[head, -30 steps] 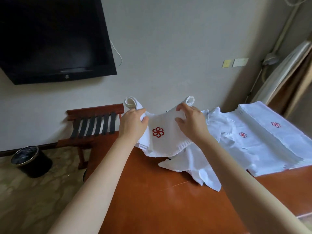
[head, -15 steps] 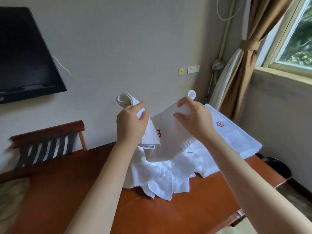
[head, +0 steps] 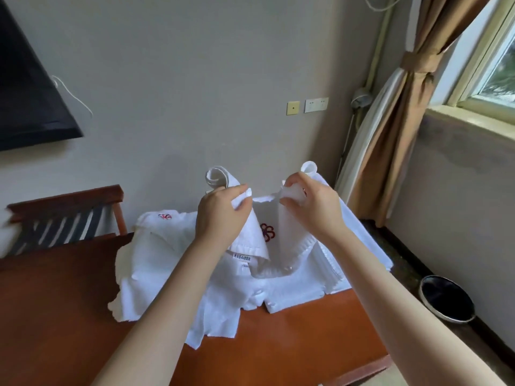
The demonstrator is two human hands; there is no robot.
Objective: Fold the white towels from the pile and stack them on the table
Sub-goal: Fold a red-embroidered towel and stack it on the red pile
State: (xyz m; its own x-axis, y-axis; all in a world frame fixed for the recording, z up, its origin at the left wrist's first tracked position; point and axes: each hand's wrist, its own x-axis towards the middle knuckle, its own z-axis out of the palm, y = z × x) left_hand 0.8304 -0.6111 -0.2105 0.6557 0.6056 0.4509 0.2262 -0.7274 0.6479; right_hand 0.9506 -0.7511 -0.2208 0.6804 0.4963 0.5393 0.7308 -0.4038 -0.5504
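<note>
Person stands at a reddish wooden table [head: 55, 316], both arms out over it. Left hand [head: 220, 215] and right hand [head: 312, 207] each pinch an upper corner of one white towel [head: 281, 246], thumb against fingers, and the corner ends curl up loose above the knuckles. The hands are level and near each other but not touching, so the cloth sags and bunches between them, with a red flower mark showing in the slack and a small label hanging at the lower left edge. The towel hangs in the air, its bottom edge just over the other linen. Under it and to the left lies the rumpled pile [head: 156, 263] of unfolded towels. To the right, partly behind the right forearm, sits a flat stack [head: 312, 288] of folded ones with neat layered edges. My reading: this is the early part of a fold, the towel picked up and taken by its corners, nothing creased yet. Next it likely needs the hands drawn apart to pull the top edge taut, then the corners matched evenly before it goes onto the stack. I cannot tell whether the lower corners hang free or are caught in the pile.
</note>
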